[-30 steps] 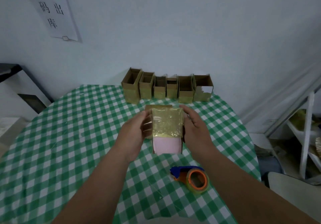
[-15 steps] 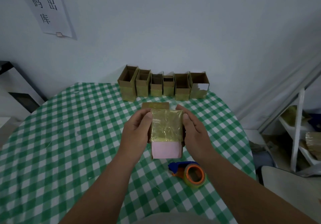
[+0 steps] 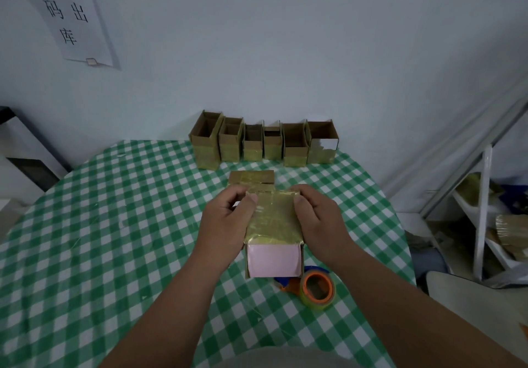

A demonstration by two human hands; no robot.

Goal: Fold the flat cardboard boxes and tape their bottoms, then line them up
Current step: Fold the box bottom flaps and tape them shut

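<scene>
- Round table with green-and-white checked cloth (image 3: 85, 224); its far edge meets the pale wall, where six open brown cardboard boxes (image 3: 264, 142) stand side by side in a row.
- Open cloth to the left of the hands; orange tape dispenser with blue handle (image 3: 315, 286) lies just right of and nearer than the held box; white shelf rack (image 3: 483, 210) off the table's right edge.
- Flat brown cardboard piece with tape (image 3: 251, 177) lies between the row and the hands.
- Versus half a second ago: box tipped nearer the camera, pink face lower, thumbs shifted to the far top corners.
- Left hand (image 3: 225, 224) and right hand (image 3: 320, 222) grip the tape-wrapped cardboard box with pink end face (image 3: 273, 233) from both sides, above table centre, fingers curled, thumbs pressing the taped top.
</scene>
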